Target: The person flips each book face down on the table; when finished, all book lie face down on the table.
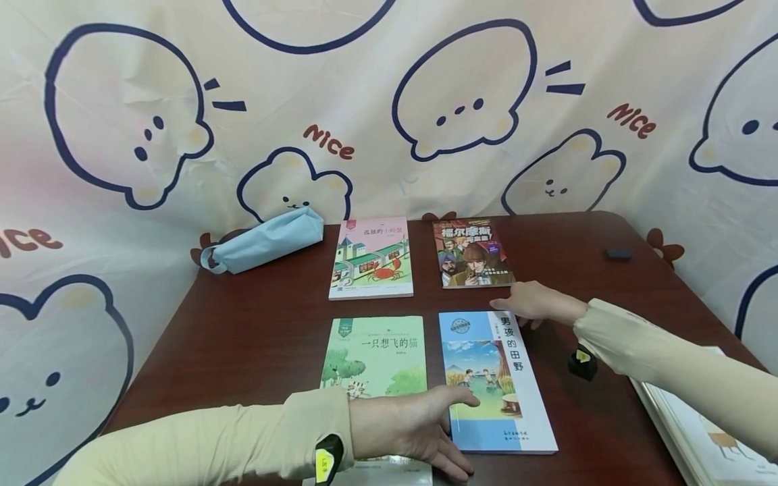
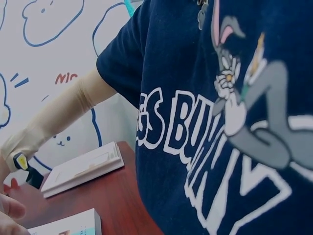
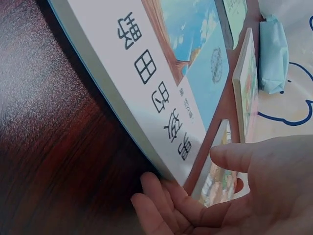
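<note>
A blue and white book with a picture of children outdoors lies on the brown table. Fingers of my right hand touch its upper right corner; in the right wrist view the thumb stands apart from the book. At its left edge is my left hand, thumb lying over the cover and fingers spread below. A green book lies left of the blue one, partly hidden by my left forearm. Behind them rest a pink book and a dark comic-style book.
A light blue pencil case lies at the back left of the table. At the back right sits a small black object. Large white books are at the right edge. A printed cloth hangs behind.
</note>
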Demonstrator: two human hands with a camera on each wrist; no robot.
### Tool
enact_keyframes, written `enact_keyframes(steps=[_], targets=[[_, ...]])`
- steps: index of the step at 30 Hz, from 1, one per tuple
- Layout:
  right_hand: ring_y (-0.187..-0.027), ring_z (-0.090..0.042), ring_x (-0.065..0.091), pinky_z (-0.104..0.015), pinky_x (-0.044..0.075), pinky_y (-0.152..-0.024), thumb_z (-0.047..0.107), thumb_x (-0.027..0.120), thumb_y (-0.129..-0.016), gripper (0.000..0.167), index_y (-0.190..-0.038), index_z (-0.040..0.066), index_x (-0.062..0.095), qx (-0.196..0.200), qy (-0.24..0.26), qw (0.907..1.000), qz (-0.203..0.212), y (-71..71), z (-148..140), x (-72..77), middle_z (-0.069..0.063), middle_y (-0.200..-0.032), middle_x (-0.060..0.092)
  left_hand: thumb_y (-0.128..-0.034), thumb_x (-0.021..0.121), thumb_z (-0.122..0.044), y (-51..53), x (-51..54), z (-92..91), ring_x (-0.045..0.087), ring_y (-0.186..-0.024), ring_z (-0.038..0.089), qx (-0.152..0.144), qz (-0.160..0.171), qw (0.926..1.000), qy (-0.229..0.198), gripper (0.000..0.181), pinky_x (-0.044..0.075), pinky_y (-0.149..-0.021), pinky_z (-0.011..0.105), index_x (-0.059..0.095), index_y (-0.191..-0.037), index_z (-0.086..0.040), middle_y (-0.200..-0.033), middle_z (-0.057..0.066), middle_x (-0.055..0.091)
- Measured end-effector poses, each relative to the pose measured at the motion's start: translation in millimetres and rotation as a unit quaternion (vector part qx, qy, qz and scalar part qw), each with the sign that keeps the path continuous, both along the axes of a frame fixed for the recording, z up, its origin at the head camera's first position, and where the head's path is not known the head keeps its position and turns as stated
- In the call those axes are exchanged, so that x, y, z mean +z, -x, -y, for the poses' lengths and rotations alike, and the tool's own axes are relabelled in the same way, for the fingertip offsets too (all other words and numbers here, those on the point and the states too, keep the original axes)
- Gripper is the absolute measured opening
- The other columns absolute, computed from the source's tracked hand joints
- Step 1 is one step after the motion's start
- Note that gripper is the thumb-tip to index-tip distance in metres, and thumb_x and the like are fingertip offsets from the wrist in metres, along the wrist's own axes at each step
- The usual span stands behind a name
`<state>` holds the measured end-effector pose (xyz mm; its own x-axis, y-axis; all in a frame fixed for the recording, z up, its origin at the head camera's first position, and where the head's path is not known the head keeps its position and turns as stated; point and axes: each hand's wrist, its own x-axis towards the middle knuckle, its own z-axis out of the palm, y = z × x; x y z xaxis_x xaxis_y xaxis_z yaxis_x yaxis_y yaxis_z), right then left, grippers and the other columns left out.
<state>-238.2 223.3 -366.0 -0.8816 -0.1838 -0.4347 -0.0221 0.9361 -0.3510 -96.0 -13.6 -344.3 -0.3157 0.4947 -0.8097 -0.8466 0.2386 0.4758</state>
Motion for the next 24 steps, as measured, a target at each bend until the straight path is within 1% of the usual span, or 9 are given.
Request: enact_keyframes(steps=[3,5,9,12,13,15,17,20,24], targets=[[-0.076,-0.02,0.066,-0.033,0.057,-0.059,0.043,0.049,-0.098,0.057,-0.117,-0.01,0.058,-0.009,0.01,0.9998,0.018,2.8,-1.8,-2.2,-0.02,-0.099,0.063,-0.0924,0.051,-0.034,0.4,0.5,0.4,0.04,-0.128,0.057,-0.004,-0.001,1.0,-0.004,0.089,0.034,-0.11,0.052,0.006,-0.137,0.028,-0.131,0.06,0.014],[-0.077,-0.021,0.065,-0.034,0.058,-0.059,0.043,0.05,-0.098,0.056,-0.113,-0.01,0.059,-0.011,0.02,0.9995,0.022,3.8,-3.0,-2.3,-0.019,-0.098,0.062,-0.0924,0.051,-0.034,0.5,0.8,1.0,0.04,-0.128,0.057,-0.006,0.0,1.0,-0.005,0.088,0.033,-0.11,0.052,0.006,-0.137,0.028,-0.131,0.06,0.014],[-0.075,-0.019,0.065,-0.033,0.057,-0.059,0.041,0.05,-0.098,0.05,-0.104,-0.006,0.065,-0.001,0.04,0.9991,0.009,6.0,-4.2,-1.8,-0.017,-0.094,0.063,-0.0929,0.051,-0.034,0.6,0.4,0.7,0.041,-0.128,0.057,-0.005,0.001,1.0,-0.005,0.088,0.034,-0.111,0.051,0.007,-0.137,0.028,-0.132,0.058,0.016],[-0.068,-0.018,0.066,-0.033,0.057,-0.058,0.038,0.05,-0.099,0.045,-0.097,-0.003,0.068,-0.001,0.059,0.9982,0.001,6.4,-4.3,-1.4,-0.015,-0.088,0.066,-0.0922,0.052,-0.034,0.4,-0.6,-1.8,0.043,-0.127,0.056,-0.002,-0.001,1.0,0.001,0.088,0.035,-0.11,0.05,0.01,-0.134,0.03,-0.13,0.058,0.021],[-0.066,-0.018,0.066,-0.033,0.057,-0.058,0.037,0.051,-0.099,0.043,-0.096,-0.003,0.068,-0.004,0.066,0.9978,0.0,6.5,-4.4,-1.4,-0.014,-0.086,0.066,-0.0919,0.052,-0.035,0.4,-0.8,-2.6,0.043,-0.127,0.056,-0.003,-0.002,1.0,0.002,0.088,0.035,-0.11,0.05,0.01,-0.134,0.03,-0.129,0.057,0.023],[-0.064,-0.018,0.067,-0.033,0.057,-0.058,0.035,0.051,-0.099,0.041,-0.097,-0.003,0.066,-0.003,0.078,0.997,0.002,6.1,-4.5,-1.3,-0.014,-0.084,0.066,-0.0913,0.052,-0.035,0.0,-1.2,-3.6,0.044,-0.126,0.056,0.0,-0.003,1.0,0.006,0.088,0.036,-0.109,0.05,0.011,-0.133,0.03,-0.127,0.058,0.025],[-0.063,-0.018,0.067,-0.033,0.057,-0.058,0.036,0.05,-0.099,0.042,-0.101,-0.004,0.065,0.001,0.084,0.9965,0.008,5.2,-4.3,-1.5,-0.014,-0.084,0.066,-0.0915,0.052,-0.035,-0.2,-1.6,-3.7,0.044,-0.126,0.056,0.002,-0.002,1.0,0.008,0.088,0.036,-0.109,0.05,0.01,-0.134,0.03,-0.127,0.057,0.024],[-0.066,-0.017,0.066,-0.033,0.058,-0.06,0.043,0.05,-0.099,0.05,-0.112,-0.003,0.062,0.009,0.086,0.996,0.023,4.6,-4.0,-2.9,-0.012,-0.086,0.065,-0.0921,0.052,-0.034,-0.5,-2.1,-2.6,0.045,-0.126,0.056,0.004,-0.001,1.0,0.007,0.087,0.036,-0.109,0.05,0.01,-0.134,0.029,-0.132,0.056,0.019],[-0.07,-0.017,0.065,-0.033,0.058,-0.062,0.055,0.05,-0.095,0.059,-0.113,0.001,0.063,0.012,0.091,0.9947,0.045,5.0,-4.8,-4.5,-0.008,-0.087,0.067,-0.0928,0.051,-0.035,-0.5,-2.5,-0.7,0.044,-0.126,0.055,-0.001,-0.004,1.0,0.001,0.087,0.037,-0.11,0.049,0.01,-0.135,0.029,-0.133,0.055,0.019]])
